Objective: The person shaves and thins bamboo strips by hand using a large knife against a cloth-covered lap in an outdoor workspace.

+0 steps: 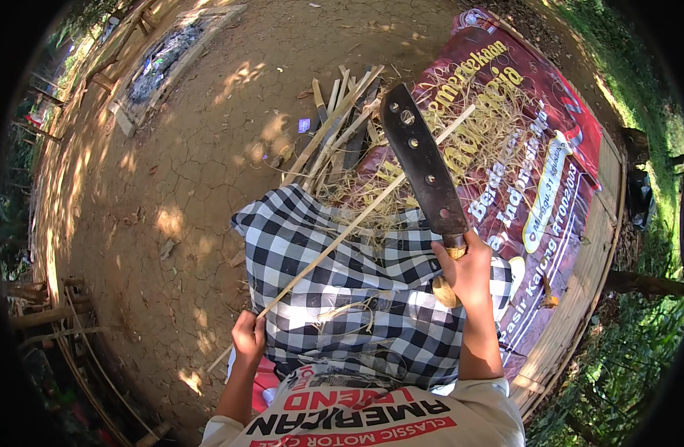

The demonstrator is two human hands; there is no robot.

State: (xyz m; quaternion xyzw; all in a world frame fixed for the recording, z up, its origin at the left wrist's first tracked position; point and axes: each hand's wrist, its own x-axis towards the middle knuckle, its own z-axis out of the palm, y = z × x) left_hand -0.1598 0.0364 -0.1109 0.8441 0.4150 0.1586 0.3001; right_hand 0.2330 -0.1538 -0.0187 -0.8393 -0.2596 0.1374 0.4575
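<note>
My right hand point(468, 272) is closed round the wooden handle of a machete point(424, 160). Its broad dark blade, pierced with several holes, points up and away from me. A long, thin, pale strip, apparently bamboo point(334, 242), slants across my lap from lower left to upper right. Near its lower end my left hand point(249, 334) grips it, and a short tail sticks out below the fist. Farther along, the strip passes behind the blade, and its far end shows beyond it. A black-and-white checked cloth point(319, 283) covers my lap, with a few curled shavings on it.
A dark red printed banner point(498, 201) lies at the right, strewn with pale shavings point(483, 134), on a bamboo platform point(573, 298). Beyond my lap is a pile of split sticks point(331, 138). Cracked bare earth point(185, 186) spreads left, with a wood-framed ash pit point(163, 63) at far left.
</note>
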